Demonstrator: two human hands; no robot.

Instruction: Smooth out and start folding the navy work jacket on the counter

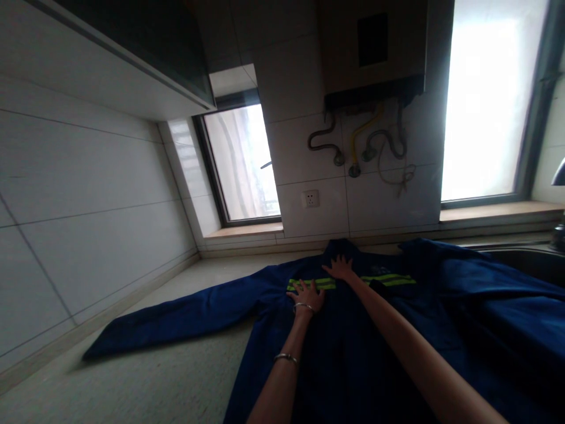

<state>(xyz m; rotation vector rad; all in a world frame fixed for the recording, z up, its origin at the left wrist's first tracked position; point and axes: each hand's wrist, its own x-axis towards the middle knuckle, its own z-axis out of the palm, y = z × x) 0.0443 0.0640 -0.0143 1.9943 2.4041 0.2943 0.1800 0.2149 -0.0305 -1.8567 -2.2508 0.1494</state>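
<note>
A dark blue work jacket with yellow-green stripes across the chest lies spread over the countertop. One sleeve stretches out flat to the left; the cloth on the right is bunched and folded. My left hand rests on the left chest stripe, palm down with fingers spread, a bracelet at its wrist. Just under the collar, my right hand lies flat on the fabric, its fingers apart. Neither hand grasps the cloth.
The pale countertop meets a tiled wall behind. At the right edge are a dark sink and part of a faucet. Above hang a water heater with pipes and, at the upper left, a cabinet. A socket is on the wall.
</note>
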